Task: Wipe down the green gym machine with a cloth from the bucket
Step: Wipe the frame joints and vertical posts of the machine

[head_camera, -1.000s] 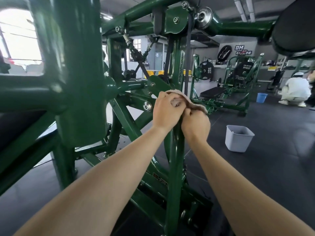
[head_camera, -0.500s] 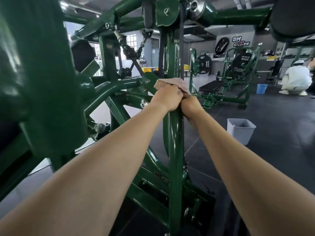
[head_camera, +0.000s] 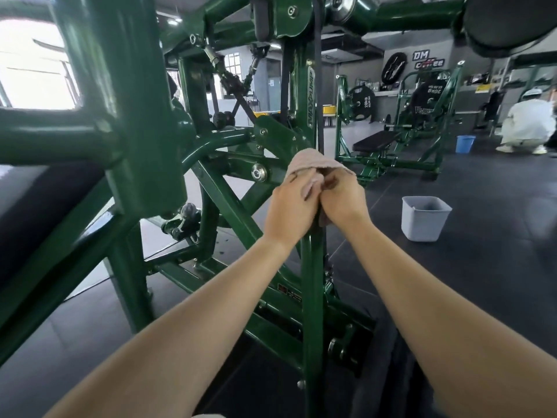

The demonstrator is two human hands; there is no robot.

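A pale pinkish-beige cloth [head_camera: 304, 164] is wrapped round the upright post [head_camera: 312, 297] of the green gym machine [head_camera: 129, 116]. My left hand [head_camera: 291, 209] and my right hand [head_camera: 343, 200] sit side by side, both gripping the cloth round the post about mid-height. The cloth bulges above my knuckles; its far side is hidden behind the post. A grey bucket [head_camera: 425, 220] stands on the dark floor to the right, apart from the machine.
Thick green frame tubes and a black pad [head_camera: 39, 203] crowd the left. Another green machine with weight plates [head_camera: 401, 140] stands behind. A blue bucket [head_camera: 465, 143] and a crouching person in white [head_camera: 529, 125] are at the far right.
Both hands slid the cloth up the post, then back down to about mid-height. The view shifted slightly left and right.
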